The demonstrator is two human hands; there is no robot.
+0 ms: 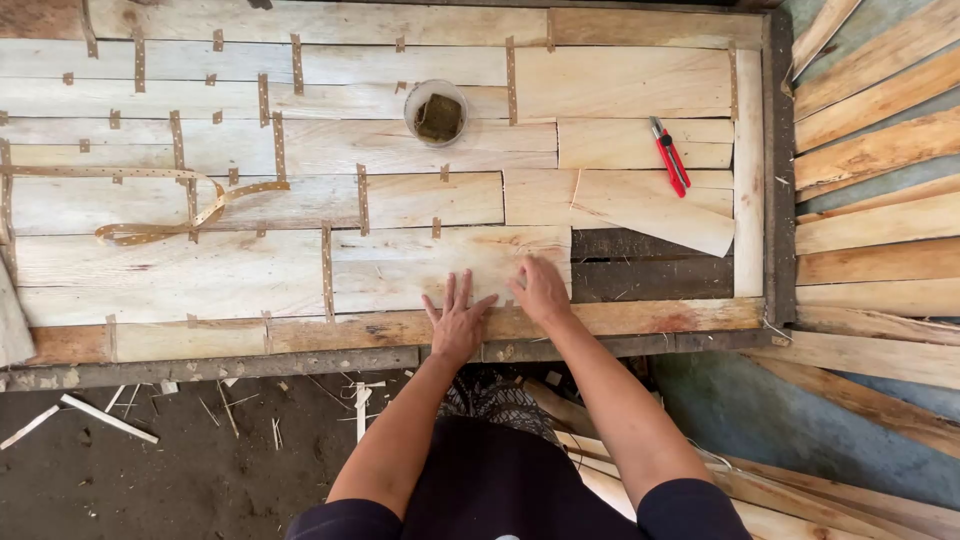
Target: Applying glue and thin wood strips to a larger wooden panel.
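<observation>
- Veneer sheet (450,268), pale and thin, lies at the near edge of the worktable (770,180), just left of a dark open gap in the patchwork; both our hands rest flat on it.
- Our left hand (457,322) has its fingers spread wide, palm down near the near rail; our right hand (541,290) lies palm down at the sheet's right end, fingers loosely together and holding nothing.
- To do this well, we judge it best to keep both palms pressing evenly, so the thin wood stays flat and its edges sit tight against the neighbouring pieces.
- Just beyond, strips of brown tape (326,258) bridge the seams between sheets, and a loose perforated length of tape (165,205) curls on the left.
- Farther right, a tapered loose veneer piece (650,210) overlaps the gap's far edge and may get in our way there.
- Red-handled cutters (670,156) lie beyond it, well apart from our hands.
- Farthest, a small round cup (436,112) holds a dark sponge-like block.
- Stacked veneer strips (880,200) wait off the table's right side.
</observation>
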